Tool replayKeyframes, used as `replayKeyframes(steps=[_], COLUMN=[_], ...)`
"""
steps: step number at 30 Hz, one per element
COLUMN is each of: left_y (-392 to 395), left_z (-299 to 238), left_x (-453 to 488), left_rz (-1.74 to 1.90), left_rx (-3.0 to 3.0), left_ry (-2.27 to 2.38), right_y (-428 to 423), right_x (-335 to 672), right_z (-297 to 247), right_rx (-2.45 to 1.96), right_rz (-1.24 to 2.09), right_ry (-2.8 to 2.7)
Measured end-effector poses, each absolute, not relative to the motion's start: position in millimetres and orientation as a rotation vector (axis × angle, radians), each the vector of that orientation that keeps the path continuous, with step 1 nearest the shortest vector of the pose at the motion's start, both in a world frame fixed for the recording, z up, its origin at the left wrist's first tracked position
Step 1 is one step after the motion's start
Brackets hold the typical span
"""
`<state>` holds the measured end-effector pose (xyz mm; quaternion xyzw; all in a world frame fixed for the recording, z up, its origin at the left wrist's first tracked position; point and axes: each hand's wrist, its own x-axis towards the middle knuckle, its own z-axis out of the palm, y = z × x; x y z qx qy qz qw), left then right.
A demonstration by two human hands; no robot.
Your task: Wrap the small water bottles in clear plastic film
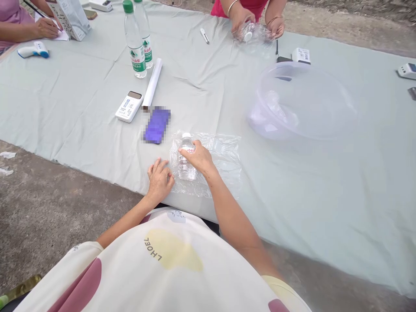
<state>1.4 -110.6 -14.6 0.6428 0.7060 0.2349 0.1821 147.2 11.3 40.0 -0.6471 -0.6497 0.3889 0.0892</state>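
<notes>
A small clear water bottle (186, 170) with a white cap and red print appears to lie on a flat clear plastic bag (224, 160), its cap pointing away from me. My right hand (199, 158) grips the bottle around its upper part, thumb on the left side, and hides part of the label. Just left of the bag, my left hand (160, 178) rests on the cloth near the table's edge. Its fingers are loosely bent and apart, with nothing visible in them.
Beyond my hands are a blurred purple rectangle (157, 125), a white device (129, 106), a white roll (152, 83) and two green-labelled bottles (138, 58). A translucent basin (305, 134) stands right. Across the table, a person's hands (242, 19) handle a bottle in plastic; another person writes.
</notes>
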Motion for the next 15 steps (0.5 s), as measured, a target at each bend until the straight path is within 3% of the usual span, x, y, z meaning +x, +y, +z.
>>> replayKeyframes(steps=[7,15], left_y=[-113.7,-118.1], left_z=[-5.9,-4.5], left_x=[7.3,15.0], left_rz=[0.751,0.948], left_rx=[1.768,1.552], left_ry=[1.903,1.783], right_y=[13.8,73.1], right_x=[149.3,107.7], right_z=[55.2,58.9], right_rx=[-1.905,-1.347], right_rz=[0.937,0.457], right_ry=[-2.094,-2.633])
